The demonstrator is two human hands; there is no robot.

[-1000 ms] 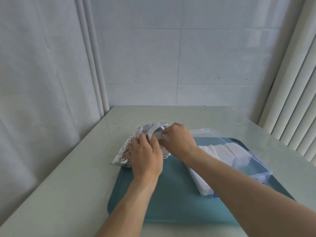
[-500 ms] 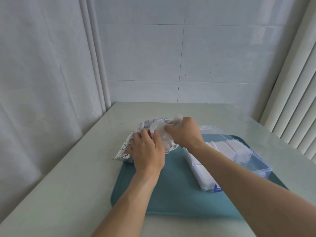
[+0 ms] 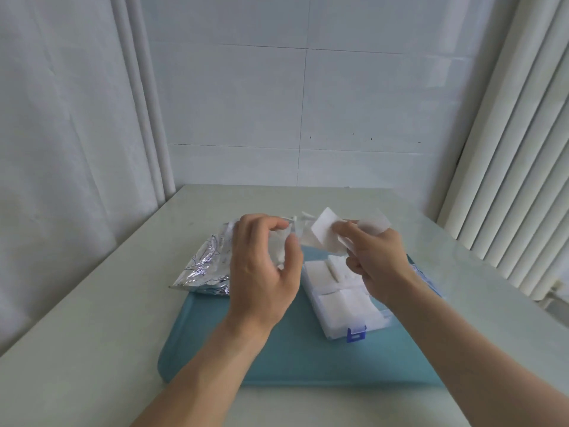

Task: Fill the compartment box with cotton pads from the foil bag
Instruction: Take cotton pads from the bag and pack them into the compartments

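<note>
The silver foil bag lies at the tray's far left corner, partly behind my left hand. My left hand is raised over the bag's mouth, and its curled fingers and thumb hold a small wad of white cotton pads. My right hand is lifted above the compartment box and pinches several white cotton pads that fan out between the two hands. The clear compartment box with a blue latch sits on the tray, and its visible compartments hold white pads.
A teal tray lies on a pale table in a corner. A white curtain hangs to the left, a tiled wall stands behind, and vertical blinds hang on the right. The box's open lid is mostly hidden by my right arm.
Both hands have lifted away from the bag's mouth. My right hand has drawn cotton pads out and moved right, over the box. My left hand has come up with a wad of pads.
</note>
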